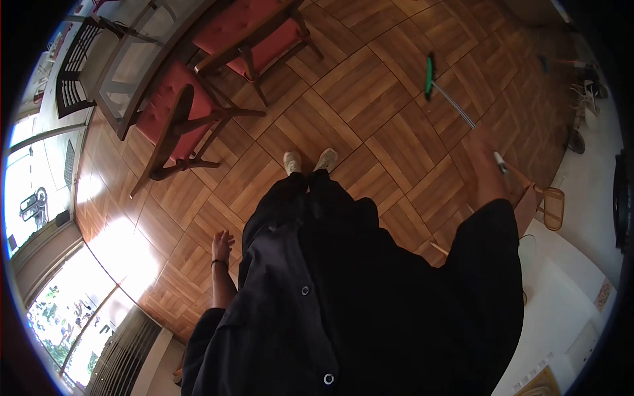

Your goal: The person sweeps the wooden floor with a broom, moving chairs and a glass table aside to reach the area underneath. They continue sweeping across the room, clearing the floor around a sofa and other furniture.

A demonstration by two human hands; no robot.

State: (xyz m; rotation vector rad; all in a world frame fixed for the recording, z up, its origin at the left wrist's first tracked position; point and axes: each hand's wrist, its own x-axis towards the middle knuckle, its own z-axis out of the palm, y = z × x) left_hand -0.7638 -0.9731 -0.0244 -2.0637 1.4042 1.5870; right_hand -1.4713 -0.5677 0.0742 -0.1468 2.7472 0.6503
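Note:
My right hand (482, 148), a little blurred, is stretched forward on the right with its fingers closed around the handle of a broom (430, 76). The broom has a narrow green head and a thin grey metal stick, and its head is over the tiled floor ahead of my feet. My left hand (223, 245) hangs beside my left hip above the floor. Its fingers are loosely curled and apart, and it holds nothing. A dark band circles that wrist.
Two wooden armchairs with red tufted cushions, one nearer (175, 102) and one farther (281, 46), stand at the left by a glass-topped table (125, 86). Bright glass doors (72, 310) are at lower left. A wooden chair (553, 208) and white furniture (561, 284) line the right.

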